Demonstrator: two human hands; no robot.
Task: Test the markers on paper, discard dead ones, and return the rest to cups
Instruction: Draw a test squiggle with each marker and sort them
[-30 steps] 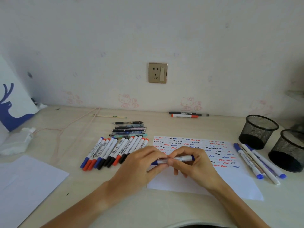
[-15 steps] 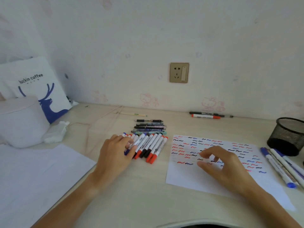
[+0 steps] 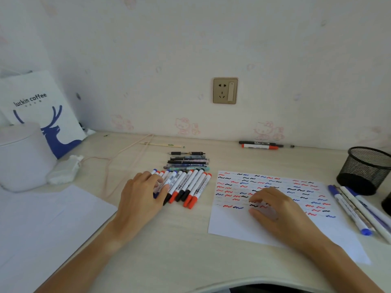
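Left of the white test sheet (image 3: 243, 227) crowded with red, blue and black squiggles lies our row of white-barrelled markers with red, black and blue caps (image 3: 188, 187); our left hand (image 3: 141, 197) rests on its left end, fingers curling onto one, though we cannot tell if it grips. Our right hand (image 3: 277, 210) hovers loosely curled and empty over the paper. Right, tested markers (image 3: 355, 210) lie beside the black mesh cup (image 3: 364, 170), not yet returned. We judge testing well advanced.
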